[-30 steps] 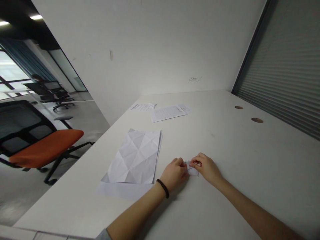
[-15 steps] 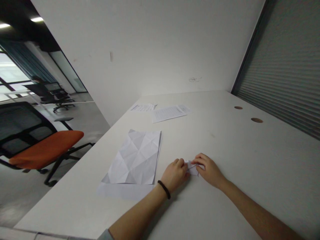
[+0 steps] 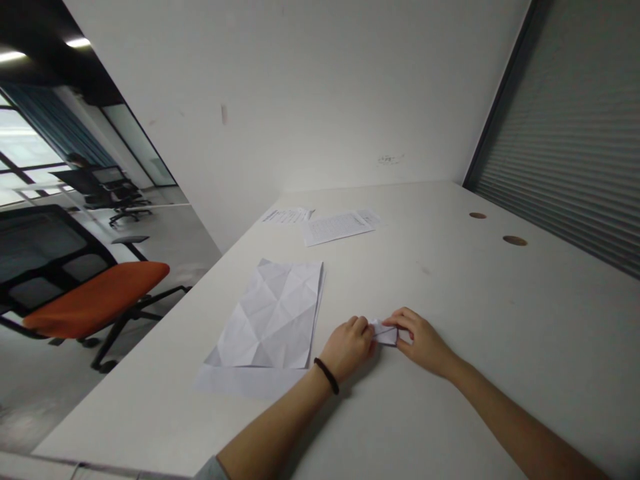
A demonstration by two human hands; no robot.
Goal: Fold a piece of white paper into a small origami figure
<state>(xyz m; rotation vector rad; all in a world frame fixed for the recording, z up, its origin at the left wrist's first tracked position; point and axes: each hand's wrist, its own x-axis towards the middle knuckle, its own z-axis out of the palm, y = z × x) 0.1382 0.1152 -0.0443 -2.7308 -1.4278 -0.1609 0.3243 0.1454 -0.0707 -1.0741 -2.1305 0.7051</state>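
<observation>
A small folded piece of white paper sits between my two hands, low over the table. My left hand, with a dark band at the wrist, is closed on the paper's left end; its fingertips are partly hidden. At the right end, my right hand pinches the paper between thumb and fingers. To the left of my left hand lies a larger creased sheet of white paper, spread on top of other white sheets.
Printed sheets lie toward the back of the white table. Two round holes are near its right edge. An orange-seated chair stands to the left on the floor. A person sits in the far background.
The lower flap of the small folded paper now lies narrower and flatter between my fingers. Both hands keep nearly the same place.
</observation>
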